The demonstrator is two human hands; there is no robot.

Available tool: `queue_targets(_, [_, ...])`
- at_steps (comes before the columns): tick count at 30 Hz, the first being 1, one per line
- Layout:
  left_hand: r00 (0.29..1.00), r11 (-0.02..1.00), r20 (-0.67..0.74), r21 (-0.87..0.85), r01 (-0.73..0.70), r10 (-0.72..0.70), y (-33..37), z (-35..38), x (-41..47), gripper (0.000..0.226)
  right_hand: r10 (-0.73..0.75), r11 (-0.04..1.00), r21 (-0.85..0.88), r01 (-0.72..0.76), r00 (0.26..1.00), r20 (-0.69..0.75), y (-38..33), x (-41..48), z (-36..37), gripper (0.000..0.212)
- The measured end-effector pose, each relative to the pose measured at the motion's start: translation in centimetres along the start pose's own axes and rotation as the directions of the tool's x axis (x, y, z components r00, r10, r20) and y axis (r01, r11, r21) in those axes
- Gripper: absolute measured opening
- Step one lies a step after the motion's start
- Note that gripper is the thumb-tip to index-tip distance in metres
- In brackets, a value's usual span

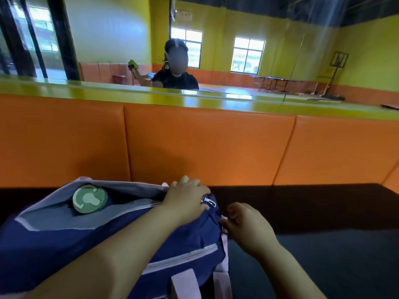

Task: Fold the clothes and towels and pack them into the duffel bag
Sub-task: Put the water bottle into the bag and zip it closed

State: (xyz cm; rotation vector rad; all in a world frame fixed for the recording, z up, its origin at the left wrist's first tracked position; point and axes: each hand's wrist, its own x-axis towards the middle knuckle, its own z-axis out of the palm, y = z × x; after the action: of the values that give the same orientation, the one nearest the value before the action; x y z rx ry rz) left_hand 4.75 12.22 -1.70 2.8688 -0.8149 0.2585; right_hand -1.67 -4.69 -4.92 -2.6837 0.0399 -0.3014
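Navy fabric: the duffel bag [185,240] is dark blue with pale pink trim and straps, lying on a dark mat [323,212] at the lower left of the head view, its far side near the foot of the orange padded wall [205,143].
Bag opening: the top zip is parted along the left and middle of the bag, showing a grey lining [64,214].
Inside the bag: a round green lid with a pale mark [90,199] sits in the opening toward the bag's left end; what it belongs to is hidden.
Clothes and towels: none can be made out; the inside of the bag is mostly in shadow.
Left hand [185,197]: reaches across the bag and lies palm down on its top at the right end, fingers spread loosely and curled over the fabric beside the metal zip pull [209,201]; it presses on the bag, and whether it grips the cloth cannot be told.
Right hand [246,221]: at the bag's right end, fingers curled in narrowly with thumb and fingertips drawn together against the end edge; what it pinches, if anything, is hidden.
Bag front: a white zip line [183,257] runs across the near side, with pink straps [185,283] hanging below.
Background: a mirror above the padding reflects a seated person in a dark top [175,79] in a yellow-walled room.
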Motion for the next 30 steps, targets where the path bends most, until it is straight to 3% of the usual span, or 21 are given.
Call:
queue_targets(2, [1.000,0.999,0.012,-0.036,0.004,-0.004,-0.1,0.0,0.5,0.031,-0.010,1.000,0.009,0.010,1.000,0.004,0.0,0.6,0.1,0.044])
queue_targets(5, [0.995,0.951,-0.082,-0.308,0.027,-0.054,-0.4,0.5,0.5,0.011,-0.051,0.998,0.040,0.051,0.999,0.006,-0.2,1.6,0.3,0.045])
queue_targets(9, [0.977,0.876,-0.160,-0.481,0.046,-0.139,-0.8,0.9,-0.2,0.012,-0.182,0.974,0.134,0.184,0.983,-0.027,-1.1,2.4,0.6,0.046])
queue_targets(13, [0.950,0.867,-0.246,-0.497,0.047,-0.193,-1.3,0.9,-1.0,0.011,-0.264,0.961,0.073,0.268,0.963,-0.051,-2.4,3.2,1.2,0.036])
queue_targets(17, [0.914,0.890,-0.323,-0.449,0.081,-0.247,-2.0,0.1,-2.3,0.014,-0.203,0.979,-0.028,0.202,0.977,-0.072,-2.4,3.3,1.3,0.021])
queue_targets(22, [0.858,0.890,-0.349,-0.392,0.232,-0.377,-6.5,-1.3,-5.7,0.014,-0.164,0.980,-0.123,0.154,0.984,-0.074,-2.2,2.6,1.8,0.022])
queue_targets(26, [0.842,0.885,-0.347,-0.372,0.281,-0.413,-8.1,-2.0,-8.1,0.012,-0.150,0.945,-0.302,0.128,0.988,-0.049,-4.4,2.4,1.6,0.026])
queue_targets(30, [0.846,0.893,-0.366,-0.375,0.247,-0.388,-7.6,-2.1,-8.1,0.013,-0.307,0.912,-0.286,0.295,0.952,0.004,-8.5,2.7,1.9,0.031])
